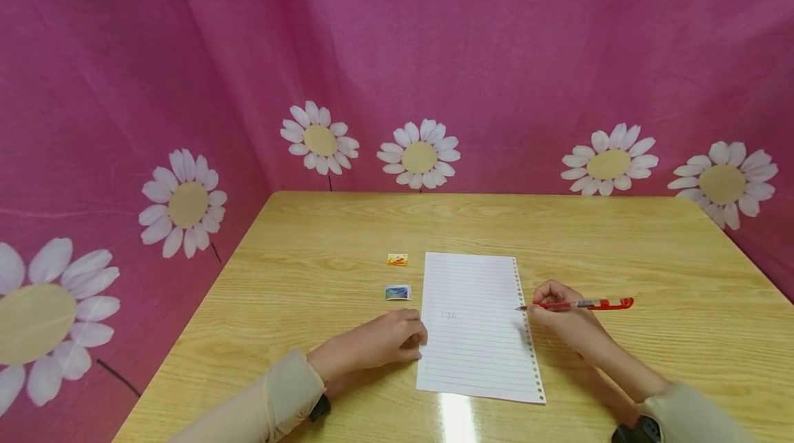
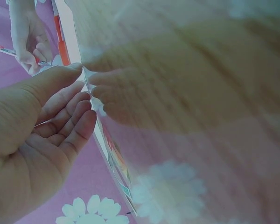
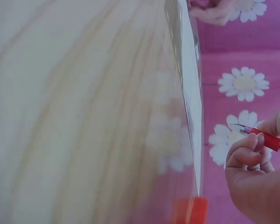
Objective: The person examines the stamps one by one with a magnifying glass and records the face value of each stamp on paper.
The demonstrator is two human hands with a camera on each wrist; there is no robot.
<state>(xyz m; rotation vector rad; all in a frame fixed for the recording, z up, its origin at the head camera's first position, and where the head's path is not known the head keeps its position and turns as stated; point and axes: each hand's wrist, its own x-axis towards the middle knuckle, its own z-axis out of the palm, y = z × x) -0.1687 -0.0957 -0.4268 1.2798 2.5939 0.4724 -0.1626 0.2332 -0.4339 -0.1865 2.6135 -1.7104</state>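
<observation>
A lined sheet of paper (image 1: 474, 360) with punched holes down its right side lies on the table, with a small "20"-like bit of handwriting at mid-left. My right hand (image 1: 567, 315) pinches a red pen (image 1: 598, 304) just past the sheet's right edge. In the right wrist view the bare pen tip (image 3: 240, 128) is raised above the tabletop. My left hand (image 1: 387, 340) rests at the sheet's left edge, its fingers loosely bent and the fingertips (image 2: 86, 109) on the surface there. It holds nothing.
Two small stamp-like pictures, a yellow one (image 1: 398, 260) and a blue-green one (image 1: 398, 293), lie left of the sheet. An orange-red object (image 3: 199, 210) lies near my right hand, mostly hidden in the head view. Pink flowered cloth (image 1: 496, 50) hangs behind the wooden table (image 1: 310, 236).
</observation>
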